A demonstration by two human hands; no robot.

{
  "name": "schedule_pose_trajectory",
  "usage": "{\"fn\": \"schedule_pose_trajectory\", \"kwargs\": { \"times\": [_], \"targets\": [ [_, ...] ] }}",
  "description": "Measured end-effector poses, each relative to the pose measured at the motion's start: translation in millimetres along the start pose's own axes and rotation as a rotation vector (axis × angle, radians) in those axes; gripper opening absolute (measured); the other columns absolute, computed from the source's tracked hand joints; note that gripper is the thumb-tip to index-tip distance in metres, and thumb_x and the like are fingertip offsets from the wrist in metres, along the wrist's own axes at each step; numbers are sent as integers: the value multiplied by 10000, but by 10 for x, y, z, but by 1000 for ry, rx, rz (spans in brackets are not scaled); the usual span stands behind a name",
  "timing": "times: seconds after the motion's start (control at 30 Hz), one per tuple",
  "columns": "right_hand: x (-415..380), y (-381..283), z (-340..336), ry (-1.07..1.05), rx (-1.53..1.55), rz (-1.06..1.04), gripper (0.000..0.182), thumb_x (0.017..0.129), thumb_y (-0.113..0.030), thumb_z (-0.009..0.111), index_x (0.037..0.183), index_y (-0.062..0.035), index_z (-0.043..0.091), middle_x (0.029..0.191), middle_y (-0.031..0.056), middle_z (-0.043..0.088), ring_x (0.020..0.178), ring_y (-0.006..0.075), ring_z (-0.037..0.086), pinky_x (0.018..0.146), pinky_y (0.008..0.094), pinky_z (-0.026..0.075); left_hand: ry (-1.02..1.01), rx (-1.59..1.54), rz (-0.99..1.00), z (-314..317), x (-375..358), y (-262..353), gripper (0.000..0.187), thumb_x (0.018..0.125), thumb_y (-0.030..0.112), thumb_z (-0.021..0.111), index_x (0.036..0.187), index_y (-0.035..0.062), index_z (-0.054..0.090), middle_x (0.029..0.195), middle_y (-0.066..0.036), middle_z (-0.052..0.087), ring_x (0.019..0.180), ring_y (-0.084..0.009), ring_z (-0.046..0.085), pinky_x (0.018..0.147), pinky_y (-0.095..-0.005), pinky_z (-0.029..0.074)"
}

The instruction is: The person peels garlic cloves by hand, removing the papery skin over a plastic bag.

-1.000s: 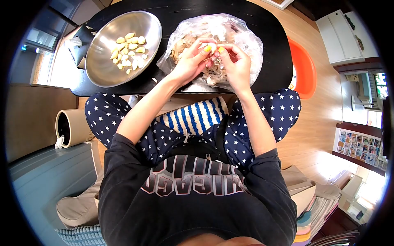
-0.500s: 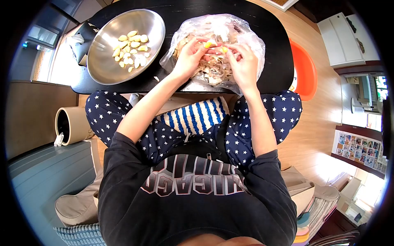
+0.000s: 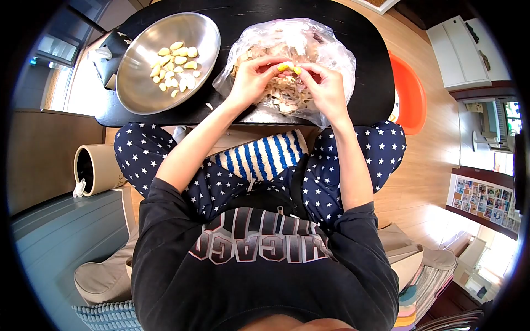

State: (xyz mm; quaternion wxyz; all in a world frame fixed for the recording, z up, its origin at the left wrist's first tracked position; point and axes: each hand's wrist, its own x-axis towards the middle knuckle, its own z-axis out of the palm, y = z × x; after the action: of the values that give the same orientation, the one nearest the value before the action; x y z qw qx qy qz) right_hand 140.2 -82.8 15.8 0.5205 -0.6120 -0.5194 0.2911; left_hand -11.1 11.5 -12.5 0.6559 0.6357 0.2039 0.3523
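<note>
The garlic clove point(image 3: 291, 65) is above the black table point(image 3: 371, 66), over the plastic bag point(image 3: 338, 49) of peelings point(image 3: 287, 100), right of the metal bowl point(image 3: 132, 91). The left hand point(image 3: 255, 80) and right hand point(image 3: 327, 90) pinch it; its long axis perhaps runs crosswise, but fingers hide where its tip points.

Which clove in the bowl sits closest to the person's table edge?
The small clove, lowest in view; all the other cloves in the bowl lie farther up.
</note>
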Motion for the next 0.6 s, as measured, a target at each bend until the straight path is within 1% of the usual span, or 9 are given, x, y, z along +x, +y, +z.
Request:
{"fn": "schedule_pose_trajectory", "kwargs": {
  "times": [0.07, 0.17, 0.27, 0.4, 0.47, 0.5, 0.57, 0.6],
  "targets": [
    [-7, 25, 30, 10, -56, -99, 145, 826, -84, 602, 922, 16, 645, 768, 97, 654, 652, 106, 592, 591, 234, 452, -33, 92, -9, -42, 0, 4, 238, 887, 63, 533, 1104, -20, 582, 1030, -86, 625, 889, -113, 607, 799, -226, 489],
    [-38, -28, 68, 28, -118, -109, 133, 808, -73, 604, 900, 17, 638, 749, 116, 642, 636, 111, 586, 585, 241, 450, -27, 30, 7, -51, -2, -67, 227, 885, 53, 532, 1091, -22, 592, 1022, -87, 628, 872, -114, 608, 790, -224, 491],
    [-59, -77, 85, 51, -85, -111, 121, 794, -68, 608, 874, 19, 632, 741, 120, 635, 630, 107, 582, 583, 238, 447, -10, 93, 53, -51, -5, -104, 223, 884, 48, 531, 1086, -19, 596, 1014, -86, 631, 860, -113, 608, 785, -223, 491],
    [-67, -56, 87, 71, -119, -86, 109, 788, -65, 615, 848, 25, 627, 732, 100, 634, 633, 88, 576, 583, 228, 444, -37, 64, 57, -10, -27, -49, 220, 881, 43, 534, 1082, -16, 600, 1000, -82, 635, 860, -114, 609, 783, -223, 491],
    [-56, -27, 67, 43, -61, -17, 105, 805, -72, 610, 846, 24, 623, 731, 58, 628, 642, 66, 562, 591, 206, 441, 4, 144, 76, 6, -40, -43, 218, 883, 55, 539, 1079, -17, 601, 993, -80, 634, 865, -111, 607, 782, -222, 491],
    [-39, -18, 60, 46, -61, -17, 105, 805, -72, 610, 846, 24, 623, 731, 58, 628, 642, 66, 562, 591, 206, 441, 0, 144, 77, 14, -45, -20, 218, 883, 55, 539, 1079, -17, 601, 993, -80, 634, 865, -111, 607, 782, -222, 491],
    [-9, -7, 44, 38, 244, 91, 116, 841, -96, 586, 857, 15, 617, 739, 18, 609, 660, 51, 546, 598, 188, 437, -11, -9, -17, 31, -52, 32, 249, 883, 75, 546, 1114, -13, 579, 1008, -81, 626, 884, -113, 604, 796, -225, 490],
    [-7, -16, 36, 39, 243, 91, 116, 841, -96, 586, 857, 15, 617, 739, 18, 609, 660, 51, 546, 598, 188, 437, -12, -9, -16, 36, -52, 27, 249, 883, 75, 546, 1114, -13, 579, 1008, -81, 626, 884, -113, 604, 796, -225, 490]
  ]
}}
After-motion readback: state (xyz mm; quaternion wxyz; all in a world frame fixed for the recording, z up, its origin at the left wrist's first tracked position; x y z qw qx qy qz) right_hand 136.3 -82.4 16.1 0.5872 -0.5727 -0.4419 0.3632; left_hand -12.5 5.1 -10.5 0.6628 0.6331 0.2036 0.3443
